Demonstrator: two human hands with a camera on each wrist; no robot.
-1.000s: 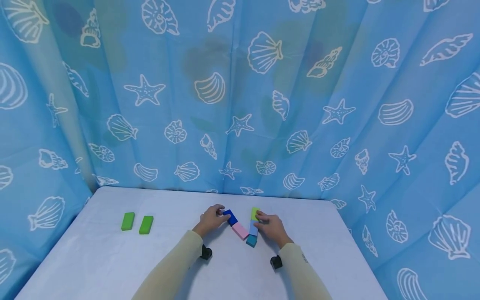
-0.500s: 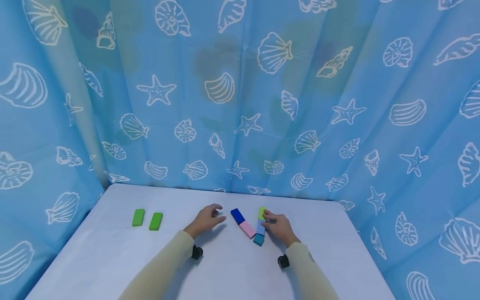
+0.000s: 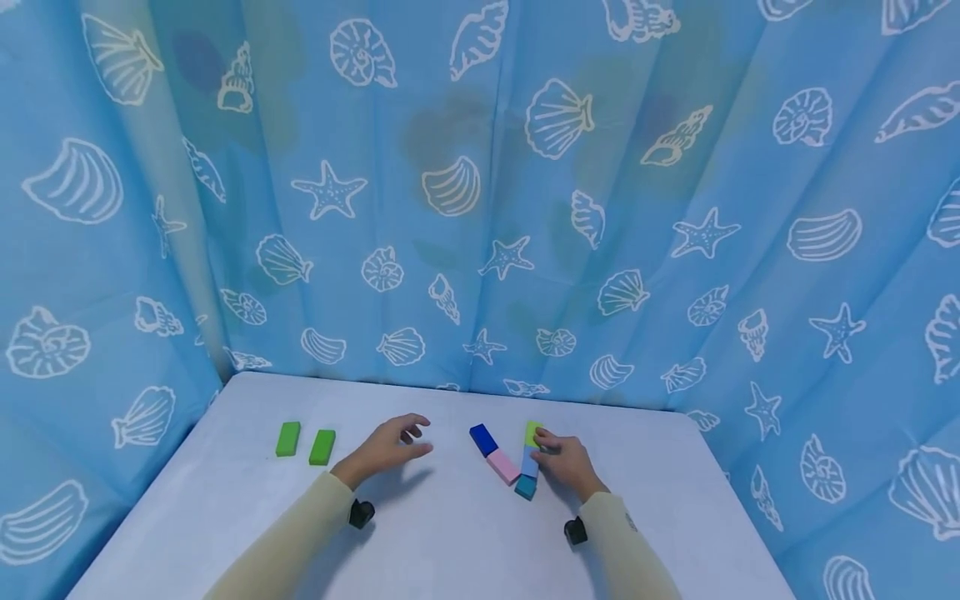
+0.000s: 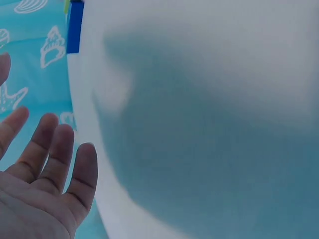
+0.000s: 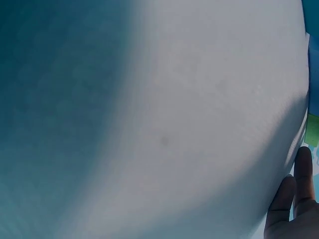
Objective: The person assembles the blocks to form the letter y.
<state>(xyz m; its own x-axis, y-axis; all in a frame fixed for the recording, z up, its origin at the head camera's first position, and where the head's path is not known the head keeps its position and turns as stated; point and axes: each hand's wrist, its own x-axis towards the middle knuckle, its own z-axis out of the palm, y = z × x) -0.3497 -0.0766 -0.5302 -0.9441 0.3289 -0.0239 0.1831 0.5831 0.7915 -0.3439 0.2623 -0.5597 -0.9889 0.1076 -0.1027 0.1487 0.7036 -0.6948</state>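
A V-shaped row of blocks lies on the white table. Its left arm is a dark blue block (image 3: 483,440) and a pink block (image 3: 503,467). The right arm has a yellow-green block (image 3: 532,433) and a light blue block (image 3: 529,462), with a teal block (image 3: 527,487) at the bottom. My right hand (image 3: 567,463) is beside the right arm, fingertips at the yellow-green and light blue blocks; the exact contact is hard to see. Left of the V, my left hand (image 3: 383,451) hovers over the table with loosely bent fingers, holding nothing.
Two green blocks, one (image 3: 288,439) and another (image 3: 322,447), lie apart on the left of the white table (image 3: 450,533). A blue shell-print curtain (image 3: 480,208) hangs behind the table and along its sides.
My left hand has let go of the dark blue block and moved left, away from the row. The right hand stays by the yellow-green and light blue blocks. The head view has shifted slightly.
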